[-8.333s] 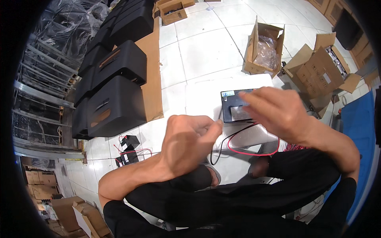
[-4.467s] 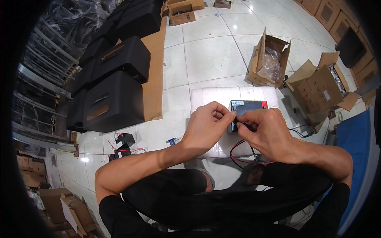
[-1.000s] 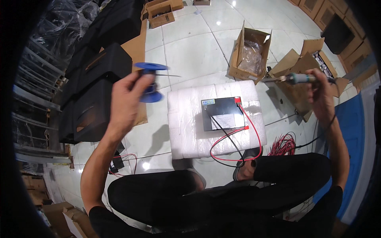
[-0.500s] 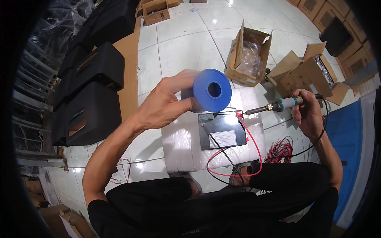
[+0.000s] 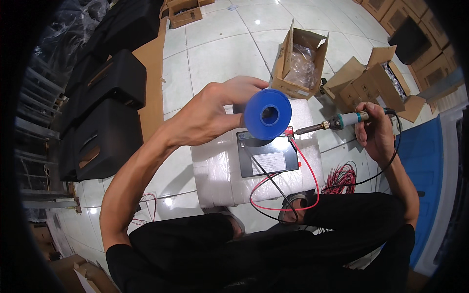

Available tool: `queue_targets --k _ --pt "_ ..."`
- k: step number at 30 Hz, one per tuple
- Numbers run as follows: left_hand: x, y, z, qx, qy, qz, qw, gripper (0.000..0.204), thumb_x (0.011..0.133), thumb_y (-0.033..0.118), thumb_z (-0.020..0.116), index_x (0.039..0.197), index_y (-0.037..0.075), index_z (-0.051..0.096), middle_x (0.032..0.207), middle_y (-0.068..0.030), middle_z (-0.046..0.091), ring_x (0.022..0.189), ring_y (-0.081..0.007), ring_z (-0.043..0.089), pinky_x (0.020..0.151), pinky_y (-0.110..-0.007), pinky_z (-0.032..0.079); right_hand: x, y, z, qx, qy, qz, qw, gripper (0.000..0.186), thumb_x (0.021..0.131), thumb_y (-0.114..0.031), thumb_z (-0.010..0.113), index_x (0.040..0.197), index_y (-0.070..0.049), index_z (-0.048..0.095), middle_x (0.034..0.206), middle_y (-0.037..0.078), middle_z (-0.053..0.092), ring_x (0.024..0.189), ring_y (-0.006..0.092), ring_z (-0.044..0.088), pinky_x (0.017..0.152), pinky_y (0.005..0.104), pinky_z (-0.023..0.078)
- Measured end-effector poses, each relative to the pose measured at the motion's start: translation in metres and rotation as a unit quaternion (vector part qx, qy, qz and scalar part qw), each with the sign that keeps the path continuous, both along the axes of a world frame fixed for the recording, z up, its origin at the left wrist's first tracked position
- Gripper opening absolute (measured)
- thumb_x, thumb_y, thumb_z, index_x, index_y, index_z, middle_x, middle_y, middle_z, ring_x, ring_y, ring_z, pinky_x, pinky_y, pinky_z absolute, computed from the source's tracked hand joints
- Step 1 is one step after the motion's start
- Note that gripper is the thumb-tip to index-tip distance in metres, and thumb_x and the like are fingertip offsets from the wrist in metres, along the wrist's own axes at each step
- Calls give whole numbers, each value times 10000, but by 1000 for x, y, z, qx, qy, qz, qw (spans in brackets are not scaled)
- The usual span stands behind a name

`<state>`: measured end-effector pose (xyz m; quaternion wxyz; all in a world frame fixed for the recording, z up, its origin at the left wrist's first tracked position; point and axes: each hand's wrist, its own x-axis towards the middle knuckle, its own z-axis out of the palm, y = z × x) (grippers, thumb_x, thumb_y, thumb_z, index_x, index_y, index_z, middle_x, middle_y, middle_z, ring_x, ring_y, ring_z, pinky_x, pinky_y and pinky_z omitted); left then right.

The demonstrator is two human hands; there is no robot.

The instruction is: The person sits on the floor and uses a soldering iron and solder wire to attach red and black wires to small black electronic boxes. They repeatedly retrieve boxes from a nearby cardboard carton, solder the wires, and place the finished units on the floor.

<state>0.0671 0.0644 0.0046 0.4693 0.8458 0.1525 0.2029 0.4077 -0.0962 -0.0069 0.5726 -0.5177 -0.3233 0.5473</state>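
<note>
the left hand point(image 5: 212, 115) is closed around a blue spool point(image 5: 267, 115), fingers wrapped behind it and its round flange facing the camera, held up above the far edge of the black battery point(image 5: 267, 158). the right hand point(image 5: 373, 129) is clamped on the handle of a soldering iron point(image 5: 332, 122), whose metal tip points left and ends just beside the battery's far right corner, right next to the spool's lower rim. whether the tip touches the terminal cannot be told.

the battery lies flat on a white foam block point(image 5: 220, 171) that rests on the tiled floor point(image 5: 220, 49). a red wire point(image 5: 305, 166) and a black wire point(image 5: 266, 171) run from the battery's far edge and loop over the block's near edge toward the person's knees. a bundle of red wires point(image 5: 342, 177) lies on the floor just beside the block's right edge. open cardboard boxes point(image 5: 303, 61) stand beyond the block, and black cases point(image 5: 110, 112) are well apart on the left.
</note>
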Motion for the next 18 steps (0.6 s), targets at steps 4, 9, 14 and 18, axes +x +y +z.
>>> queue_targets --k 4,9,14,18 --pt "-1 -1 1 8 0 14 1000 284 799 158 790 1075 94 764 1210 -117 683 1289 -287 519 1048 -473 435 -2 0 0 -5 -3 -3 1000 359 994 -327 506 1044 17 598 642 77 595 459 141 537 392 263 426" --pt "0 0 0 23 -11 -3 1000 278 781 175 805 1045 95 774 1114 -68 724 1287 -309 511 1045 -500 431 -3 0 0 -9 -9 -9 1000 368 991 -319 512 1040 36 594 632 89 590 456 147 536 392 265 427" --pt "-1 0 -1 40 -15 -6 999 284 775 173 807 1049 106 776 1115 -69 722 1285 -322 510 1045 -500 432 -6 0 0 -1 -16 -5 1000 374 989 -315 518 1039 49 591 628 95 590 457 153 539 387 270 428" --pt "-1 1 1 42 -18 -14 999 292 771 173 807 1053 108 775 1123 -72 719 1284 -325 510 1042 -494 438 -6 -1 1 -3 -14 -11 1000 371 988 -308 523 1037 53 592 628 97 592 455 155 541 382 275 432"
